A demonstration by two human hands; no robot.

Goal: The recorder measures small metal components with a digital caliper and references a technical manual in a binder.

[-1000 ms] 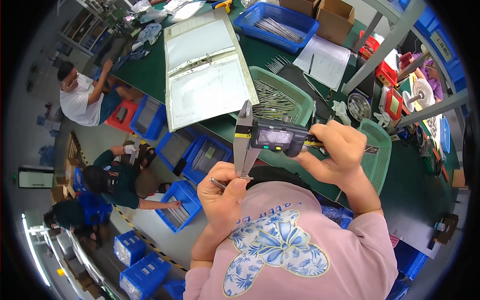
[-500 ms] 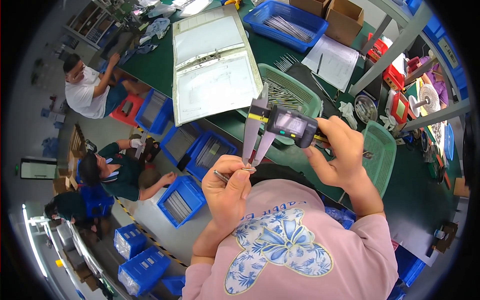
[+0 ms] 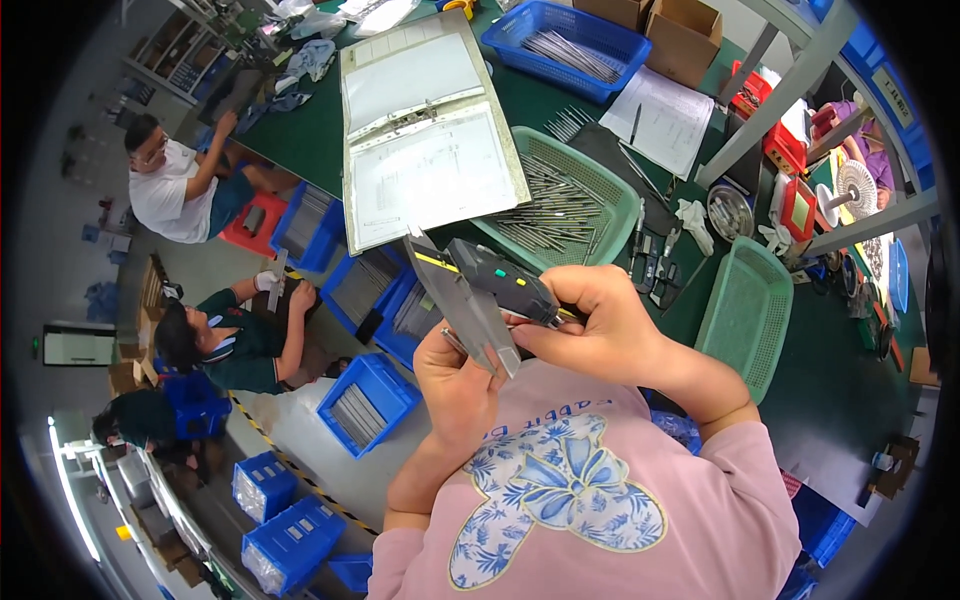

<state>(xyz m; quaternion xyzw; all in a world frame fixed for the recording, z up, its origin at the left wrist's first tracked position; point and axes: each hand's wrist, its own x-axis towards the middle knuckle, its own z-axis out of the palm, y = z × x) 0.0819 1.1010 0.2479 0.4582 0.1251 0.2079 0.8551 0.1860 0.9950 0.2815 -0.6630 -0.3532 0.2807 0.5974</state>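
My right hand (image 3: 605,320) grips a digital caliper (image 3: 515,285) by its slide end. The caliper is tilted, its display turned out of sight and its jaws pointing down toward my left hand (image 3: 455,385). My left hand is closed around a slim metal rod (image 3: 452,338); only a short piece shows, the rest lying behind the fingers and jaws. Whether the jaws touch the rod, I cannot tell. Beyond my hands, a green basket (image 3: 622,222) holds many thin metal rods (image 3: 555,205).
An open ring binder (image 3: 430,180) overhangs the bench edge at left. A blue basket (image 3: 560,75) of rods and a paper sheet (image 3: 660,120) lie behind. Another green basket (image 3: 750,320) stands right. Blue bins (image 3: 370,400) sit lower left, near seated co-workers (image 3: 240,340).
The caliper has swung over and come down toward my left hand, its display turning away. My right hand moved left and lower. A seated co-worker's hand has risen.
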